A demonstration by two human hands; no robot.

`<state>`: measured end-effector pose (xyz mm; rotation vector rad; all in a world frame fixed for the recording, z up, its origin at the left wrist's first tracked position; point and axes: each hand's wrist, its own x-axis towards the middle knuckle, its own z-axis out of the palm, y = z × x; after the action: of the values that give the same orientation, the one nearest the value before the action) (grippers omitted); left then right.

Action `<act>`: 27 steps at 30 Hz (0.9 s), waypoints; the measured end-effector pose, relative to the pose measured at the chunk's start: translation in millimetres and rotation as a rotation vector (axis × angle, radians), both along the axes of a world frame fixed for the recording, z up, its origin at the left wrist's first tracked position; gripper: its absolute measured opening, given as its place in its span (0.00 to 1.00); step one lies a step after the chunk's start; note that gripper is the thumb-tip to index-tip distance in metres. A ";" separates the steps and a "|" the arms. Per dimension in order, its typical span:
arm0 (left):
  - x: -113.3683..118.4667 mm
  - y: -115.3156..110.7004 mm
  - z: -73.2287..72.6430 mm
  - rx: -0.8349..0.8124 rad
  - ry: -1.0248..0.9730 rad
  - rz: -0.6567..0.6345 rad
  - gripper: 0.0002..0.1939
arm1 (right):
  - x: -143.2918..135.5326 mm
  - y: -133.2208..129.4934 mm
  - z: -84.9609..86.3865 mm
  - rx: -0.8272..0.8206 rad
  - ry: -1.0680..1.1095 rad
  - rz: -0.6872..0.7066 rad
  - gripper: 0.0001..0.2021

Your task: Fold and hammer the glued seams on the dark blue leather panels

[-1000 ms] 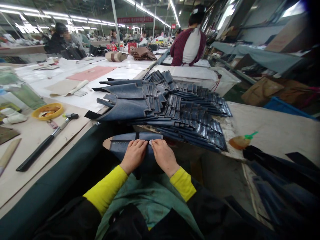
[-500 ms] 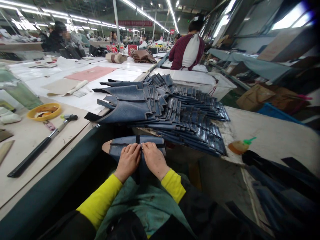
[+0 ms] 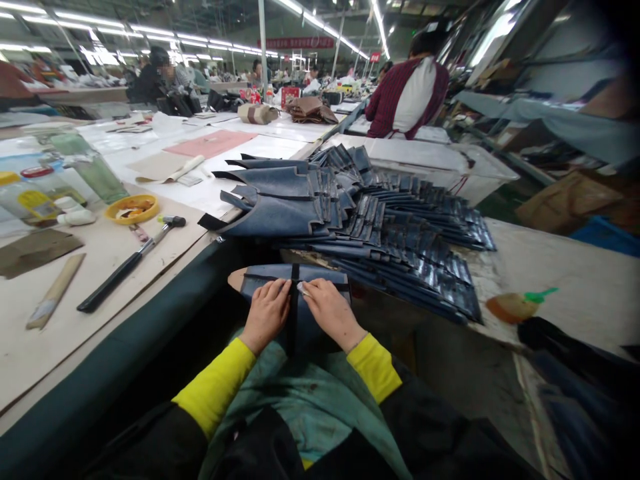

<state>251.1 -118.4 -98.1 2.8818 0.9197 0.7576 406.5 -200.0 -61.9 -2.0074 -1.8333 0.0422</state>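
Note:
A dark blue leather piece [image 3: 320,272] with crossing black strips and a tan pointed end lies over my lap, below the table edge. My left hand [image 3: 269,312] grips it left of the vertical strip, fingers close together and curled, thumb hidden. On the other side of that strip, my right hand [image 3: 330,310] has its fingertips pinched at the leather. A small whitish bit [image 3: 301,287] shows at those fingertips, too small to name. Just beyond the hands, a pile of similar blue leather pieces [image 3: 280,215] lies fanned out in overlapping rows.
On the left table lie a black-handled hammer [image 3: 117,273], a yellow dish [image 3: 131,209], a wooden stick [image 3: 56,291] and jars [image 3: 27,200]. At right stands a green-tipped glue bottle [image 3: 513,308] near dark strips [image 3: 555,347]. A person in maroon [image 3: 407,93] sits beyond.
My view has swung left, so the scene sits further right and the jars show. My hands have parted slightly on the leather, showing more of the black strip between them.

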 end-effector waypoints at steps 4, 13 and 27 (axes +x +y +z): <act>-2.9 -1.0 -0.7 -0.005 -0.009 0.009 0.21 | 5.3 3.5 2.1 -0.026 0.080 0.036 0.13; 3.5 2.7 10.5 -0.065 0.007 0.052 0.14 | 18.2 21.8 11.0 -0.119 0.204 0.142 0.11; 10.8 17.4 22.4 -0.160 0.084 -0.160 0.11 | 28.2 29.4 14.9 -0.184 0.123 0.238 0.12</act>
<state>261.9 -101.0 -75.7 2.8215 0.7087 0.5292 434.7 -170.6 -47.0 -1.8451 -2.0404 0.4084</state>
